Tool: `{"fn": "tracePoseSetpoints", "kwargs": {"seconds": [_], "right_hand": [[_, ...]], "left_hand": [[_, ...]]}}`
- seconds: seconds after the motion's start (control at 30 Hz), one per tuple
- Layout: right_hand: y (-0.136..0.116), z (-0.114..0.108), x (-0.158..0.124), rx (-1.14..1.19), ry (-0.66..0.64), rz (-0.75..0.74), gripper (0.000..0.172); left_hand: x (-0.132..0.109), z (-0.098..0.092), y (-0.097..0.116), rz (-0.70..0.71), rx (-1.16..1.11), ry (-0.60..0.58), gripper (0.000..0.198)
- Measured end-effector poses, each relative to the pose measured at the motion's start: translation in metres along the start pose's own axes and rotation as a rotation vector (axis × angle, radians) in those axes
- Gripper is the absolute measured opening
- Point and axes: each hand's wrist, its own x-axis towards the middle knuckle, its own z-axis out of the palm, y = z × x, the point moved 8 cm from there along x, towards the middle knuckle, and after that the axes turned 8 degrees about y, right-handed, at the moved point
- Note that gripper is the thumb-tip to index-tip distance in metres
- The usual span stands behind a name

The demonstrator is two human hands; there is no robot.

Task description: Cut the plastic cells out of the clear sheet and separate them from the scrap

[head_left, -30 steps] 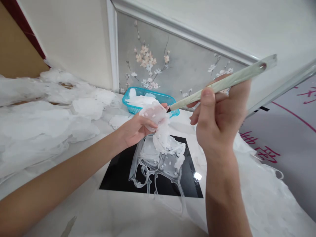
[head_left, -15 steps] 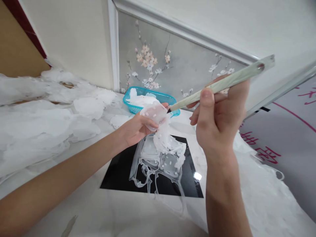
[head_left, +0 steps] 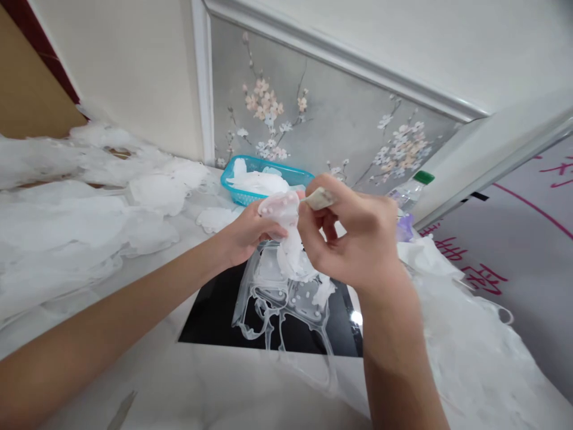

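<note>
My left hand (head_left: pixel 245 234) pinches a thin, translucent white piece (head_left: pixel 282 206) with small bumps, soft like silicone. From it a crumpled white strip (head_left: pixel 292 251) hangs down. My right hand (head_left: pixel 358 233) is closed round a slim pale-handled tool (head_left: pixel 319 198), its end meeting the right edge of the piece; the fingers hide its tip. Below both hands, a clear white moulded sheet (head_left: pixel 271 267) with bumps and loose thin strands lies on a black mat (head_left: pixel 206 319).
A blue basket (head_left: pixel 233 194) with white pieces stands behind my hands. Heaps of translucent white sheets lie at left (head_left: pixel 67 221) and right (head_left: pixel 474 346). A green-capped bottle (head_left: pixel 409 192) stands near a whiteboard (head_left: pixel 532 239). Behind is a framed blossom picture (head_left: pixel 335 113).
My right hand has moved left and turned, bringing the pale-handled tool close against the piece. Its long handle now points toward me. The bottle has come into view.
</note>
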Motion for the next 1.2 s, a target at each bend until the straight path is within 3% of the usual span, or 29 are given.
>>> {"fn": "tracePoseSetpoints", "kwargs": {"seconds": [0.33,0.57,0.7,0.8,1.0,1.1,1.2], "right_hand": [[0.024,0.005,0.0,0.064,-0.153,0.133,0.023],[0.028,0.026,-0.005,0.114,-0.292,0.201,0.026],[0.03,0.028,-0.004,0.116,-0.297,0.211,0.026],[0.027,0.021,-0.001,0.111,-0.262,0.206,0.024],[0.04,0.015,-0.001,0.133,-0.241,0.289,0.019],[0.063,0.03,-0.012,0.152,-0.312,0.403,0.016],[0.085,0.05,-0.028,0.204,-0.399,0.528,0.013]], "left_hand": [[0.002,-0.008,0.004,0.016,-0.043,0.068,0.055],[0.004,-0.007,-0.004,0.012,0.024,0.074,0.046],[0.004,-0.006,-0.004,0.04,0.065,0.061,0.04],[0.003,-0.004,0.003,0.076,0.134,0.063,0.047],[0.002,-0.023,0.003,0.061,0.331,0.293,0.079],[0.007,-0.036,-0.011,-0.027,0.385,0.355,0.087],[0.012,-0.051,-0.026,-0.14,0.362,0.43,0.079]]}}
